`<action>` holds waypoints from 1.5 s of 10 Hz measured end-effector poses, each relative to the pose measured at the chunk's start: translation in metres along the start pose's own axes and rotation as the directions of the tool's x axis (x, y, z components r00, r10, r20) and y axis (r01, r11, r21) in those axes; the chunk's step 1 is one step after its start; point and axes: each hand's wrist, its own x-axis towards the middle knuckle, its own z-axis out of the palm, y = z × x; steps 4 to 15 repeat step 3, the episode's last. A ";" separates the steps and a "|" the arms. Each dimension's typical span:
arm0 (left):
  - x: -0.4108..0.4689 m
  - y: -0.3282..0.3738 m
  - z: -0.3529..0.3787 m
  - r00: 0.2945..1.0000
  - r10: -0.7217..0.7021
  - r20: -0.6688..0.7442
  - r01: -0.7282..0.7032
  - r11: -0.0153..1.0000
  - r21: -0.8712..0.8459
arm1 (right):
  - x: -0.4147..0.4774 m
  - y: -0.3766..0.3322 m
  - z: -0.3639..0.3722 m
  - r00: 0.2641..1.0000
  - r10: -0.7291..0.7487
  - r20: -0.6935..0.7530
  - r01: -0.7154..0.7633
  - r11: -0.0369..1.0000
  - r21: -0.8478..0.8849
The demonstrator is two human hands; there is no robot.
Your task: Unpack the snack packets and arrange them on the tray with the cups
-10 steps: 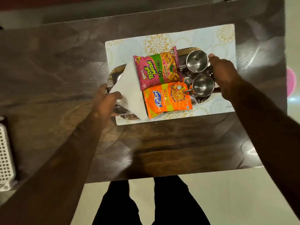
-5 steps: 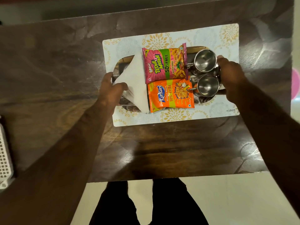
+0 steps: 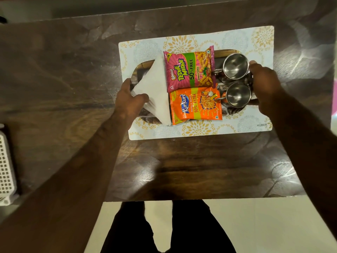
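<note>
Two hands grip the loaded tray (image 3: 226,51) at its ends.
Left hand (image 3: 130,99) curls round the tray's 9 o'clock end, thumb pressed on a stack of white napkins (image 3: 156,88); right hand (image 3: 266,83) curls round the 3 o'clock end, fingertips hidden. The tray sits on a floral placemat (image 3: 200,133) on the dark wooden table (image 3: 73,79). At mid-tray the pink Bingo Tedhe Medhe packet (image 3: 189,70) lies toward 12 o'clock, touching the orange Kurkure packet (image 3: 196,105) toward 6 o'clock. Two steel cups stand upright beside the right hand: far cup (image 3: 235,66) and near cup (image 3: 238,94). A white basket (image 3: 5,168) sits at the table's 9 o'clock edge.
</note>
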 end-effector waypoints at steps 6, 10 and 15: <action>0.003 0.007 -0.010 1.000 -0.014 -0.014 0.017 0.957 0.289 | -0.006 -0.003 -0.001 0.975 -0.150 -0.164 0.108 0.965 -0.240; 0.003 0.007 -0.010 1.000 -0.014 -0.014 0.017 0.957 0.289 | -0.006 -0.003 -0.001 0.975 -0.150 -0.164 0.108 0.965 -0.240; 0.003 0.007 -0.010 1.000 -0.014 -0.014 0.017 0.957 0.289 | -0.006 -0.003 -0.001 0.975 -0.150 -0.164 0.108 0.965 -0.240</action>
